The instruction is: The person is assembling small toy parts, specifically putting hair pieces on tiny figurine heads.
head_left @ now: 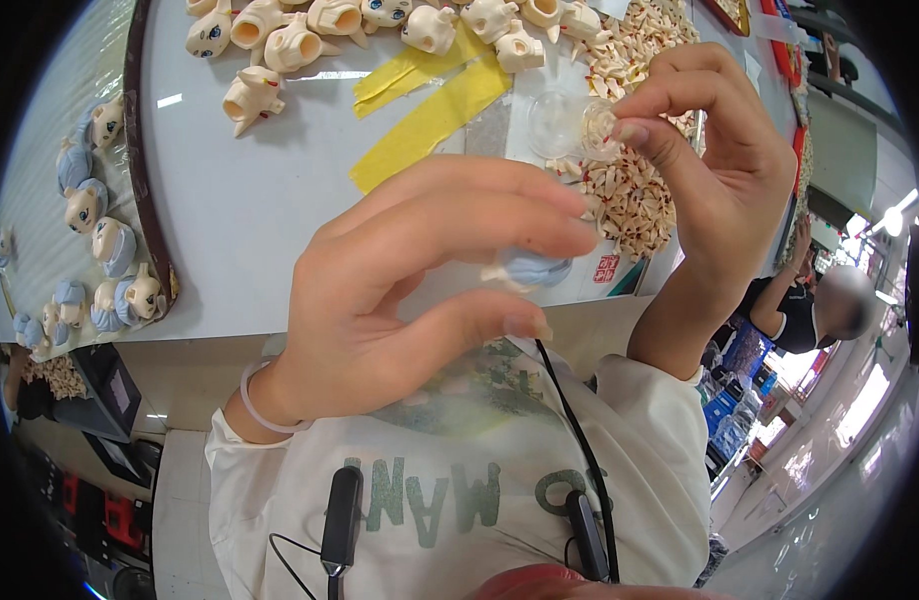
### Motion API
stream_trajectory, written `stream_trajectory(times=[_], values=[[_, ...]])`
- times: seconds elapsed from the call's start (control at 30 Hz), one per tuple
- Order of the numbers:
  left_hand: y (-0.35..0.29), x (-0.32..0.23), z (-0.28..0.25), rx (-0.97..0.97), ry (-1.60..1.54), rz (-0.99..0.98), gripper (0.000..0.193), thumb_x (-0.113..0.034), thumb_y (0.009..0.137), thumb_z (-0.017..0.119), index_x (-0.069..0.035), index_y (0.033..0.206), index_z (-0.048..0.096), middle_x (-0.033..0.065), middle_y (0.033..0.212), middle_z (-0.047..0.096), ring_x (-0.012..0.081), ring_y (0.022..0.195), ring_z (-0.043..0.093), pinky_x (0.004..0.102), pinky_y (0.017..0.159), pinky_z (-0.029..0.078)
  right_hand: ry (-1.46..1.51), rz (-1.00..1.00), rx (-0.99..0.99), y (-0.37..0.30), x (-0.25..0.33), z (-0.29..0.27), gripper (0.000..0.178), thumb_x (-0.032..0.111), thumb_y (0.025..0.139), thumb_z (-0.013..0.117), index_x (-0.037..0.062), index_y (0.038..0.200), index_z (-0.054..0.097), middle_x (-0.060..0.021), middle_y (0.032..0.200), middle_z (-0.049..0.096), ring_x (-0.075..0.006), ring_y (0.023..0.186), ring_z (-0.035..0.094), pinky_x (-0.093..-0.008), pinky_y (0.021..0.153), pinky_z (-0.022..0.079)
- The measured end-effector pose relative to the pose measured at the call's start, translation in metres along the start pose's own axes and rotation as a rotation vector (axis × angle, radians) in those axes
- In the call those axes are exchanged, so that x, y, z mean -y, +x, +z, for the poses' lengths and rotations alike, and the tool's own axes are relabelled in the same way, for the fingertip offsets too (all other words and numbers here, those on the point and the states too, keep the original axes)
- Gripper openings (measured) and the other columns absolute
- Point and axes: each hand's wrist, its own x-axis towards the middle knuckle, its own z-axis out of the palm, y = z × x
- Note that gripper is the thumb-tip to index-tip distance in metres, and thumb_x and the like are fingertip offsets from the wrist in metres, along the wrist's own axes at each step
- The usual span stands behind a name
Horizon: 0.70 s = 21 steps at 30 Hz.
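Observation:
My left hand curves over the near edge of the table, its fingers and thumb bent round a small doll head with pale blue hair. The fingers that touch the head are partly hidden behind the hand. Over a small clear round dish, my right hand has its thumb and index finger pinched together at the dish's rim. Whatever is between those fingertips is too small to tell. Beside that dish is a clear round lid or second dish.
Loose cream pieces, some red-tipped, lie in a big heap by my right hand. Hollow doll heads line the far side, near yellow tape strips. Blue-haired heads rest on a plastic-covered tray at left. Another person is at far right.

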Motion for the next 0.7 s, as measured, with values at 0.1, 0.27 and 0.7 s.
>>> stream_trajectory(times=[0.1, 0.27, 0.7], values=[[-0.002, -0.003, 0.002, -0.031, -0.132, -0.095, 0.036, -0.004, 0.068, 0.068, 0.008, 0.098, 0.053, 0.0216, 0.103, 0.051, 0.0270, 0.097, 0.052, 0.0337, 0.079, 0.048, 0.059, -0.024, -0.046, -0.004, 0.001, -0.002, 0.014, -0.001, 0.063, 0.065, -0.0015, 0.074, 0.057, -0.0077, 0.078, 0.050, -0.0158, 0.074, 0.047, -0.0247, 0.070, 0.036], [-0.001, 0.002, 0.001, -0.026, 0.032, 0.062, 0.036, -0.007, 0.069, 0.069, 0.007, 0.098, 0.053, 0.0207, 0.101, 0.052, 0.0252, 0.091, 0.055, 0.0330, 0.074, 0.050, 0.366, -0.028, -0.189, -0.031, 0.020, 0.006, 0.021, 0.013, 0.066, 0.071, 0.0035, 0.071, 0.053, -0.0066, 0.073, 0.045, -0.0158, 0.068, 0.042, -0.0270, 0.063, 0.036], [0.000, 0.005, 0.006, -0.112, 0.135, 0.177, 0.031, -0.009, 0.068, 0.070, 0.003, 0.094, 0.056, 0.0192, 0.096, 0.054, 0.0244, 0.086, 0.057, 0.0308, 0.074, 0.049, 0.591, -0.024, -0.202, -0.049, 0.025, 0.052, 0.021, 0.010, 0.070, 0.069, 0.0051, 0.074, 0.049, -0.0060, 0.076, 0.043, -0.0124, 0.067, 0.042, -0.0223, 0.061, 0.034]])
